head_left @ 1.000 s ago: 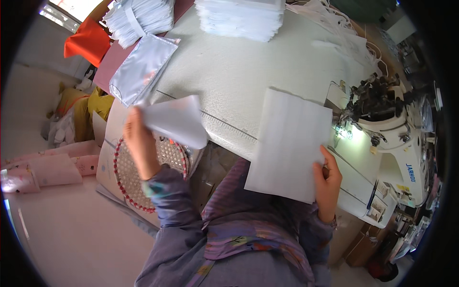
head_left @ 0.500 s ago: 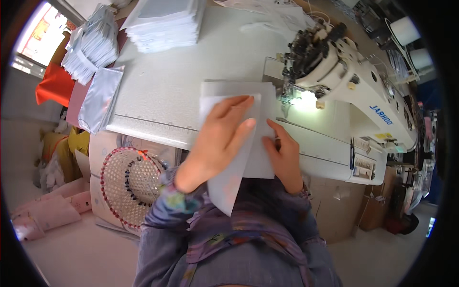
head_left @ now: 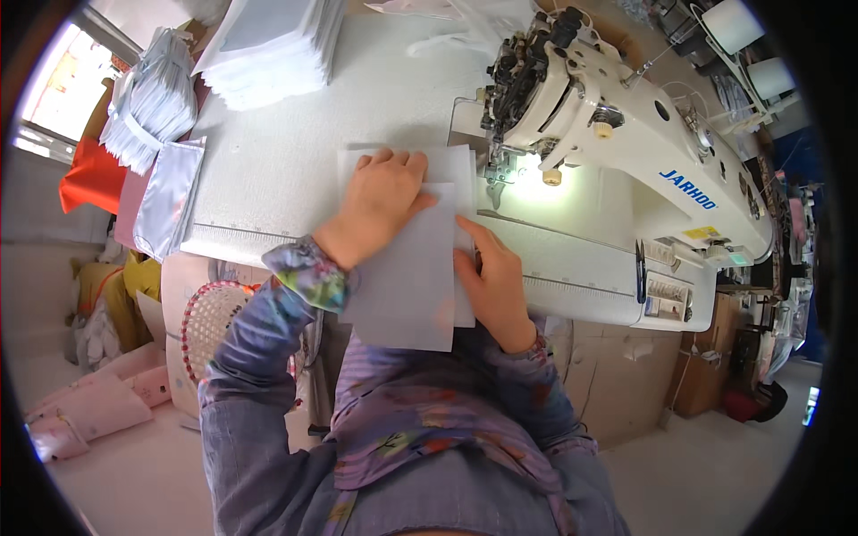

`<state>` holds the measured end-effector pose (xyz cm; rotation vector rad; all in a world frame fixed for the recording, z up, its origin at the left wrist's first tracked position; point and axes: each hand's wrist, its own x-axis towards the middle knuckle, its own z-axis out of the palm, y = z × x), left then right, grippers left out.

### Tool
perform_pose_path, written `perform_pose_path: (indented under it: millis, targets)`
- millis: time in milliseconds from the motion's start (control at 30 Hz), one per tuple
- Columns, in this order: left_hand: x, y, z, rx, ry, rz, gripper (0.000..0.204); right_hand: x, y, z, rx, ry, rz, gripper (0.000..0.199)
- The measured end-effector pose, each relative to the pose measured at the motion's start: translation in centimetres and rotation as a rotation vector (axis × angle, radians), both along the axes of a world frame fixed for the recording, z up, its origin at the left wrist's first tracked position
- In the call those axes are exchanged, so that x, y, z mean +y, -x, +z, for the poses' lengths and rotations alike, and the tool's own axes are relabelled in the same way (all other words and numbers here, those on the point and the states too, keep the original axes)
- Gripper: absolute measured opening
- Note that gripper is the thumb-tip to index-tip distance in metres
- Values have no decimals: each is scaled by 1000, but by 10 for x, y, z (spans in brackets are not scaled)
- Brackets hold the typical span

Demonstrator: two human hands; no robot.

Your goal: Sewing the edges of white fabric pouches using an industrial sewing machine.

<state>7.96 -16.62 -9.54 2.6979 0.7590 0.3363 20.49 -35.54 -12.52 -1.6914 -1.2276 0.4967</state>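
Observation:
Two white rectangular fabric pieces [head_left: 407, 277] lie stacked on the white sewing table [head_left: 268, 192], their near end hanging over the front edge. My left hand [head_left: 380, 201] rests flat on top of them, fingers spread toward the far end. My right hand [head_left: 490, 277] presses the right edge of the pieces with its fingers. A white industrial sewing machine [head_left: 617, 134] stands just right of the fabric, its lit needle area [head_left: 505, 174] close to the top right corner of the pieces.
A tall stack of white pieces [head_left: 273, 49] sits at the far side of the table. More bundles [head_left: 147, 107] and a silvery piece [head_left: 170, 196] lie at the left end. A round woven basket [head_left: 210, 317] stands on the floor at the left, cardboard boxes [head_left: 706, 375] at the right.
A second ago each hand held one white piece apart in the air. The pieces have been brought together onto the table beside the machine, and both hands now press them flat.

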Motion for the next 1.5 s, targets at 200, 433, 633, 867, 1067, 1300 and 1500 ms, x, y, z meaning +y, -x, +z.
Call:
perform_pose_path:
  millis: [200,433,633,867,1067,1300,1500]
  targets:
    - [34,-20,-5,-85,61,-107,23,-1,0,-4,-13,-10,0,50]
    - [30,-41,-18,-61,113,75,26,-1,1,4,-4,70,-27,42]
    - [18,-43,-12,-128,1,174,36,-3,9,5,15,29,-113,53]
    - [33,-45,-5,-194,195,70,32,-1,8,-4,24,7,-117,56]
    - [29,-51,-11,-149,248,14,24,-5,5,1,10,12,-75,55]
    - [17,-60,-13,-11,132,137,26,-5,7,1,-11,-10,-44,51]
    - [12,-62,-20,-41,84,177,24,-6,4,-1,2,3,-36,50]
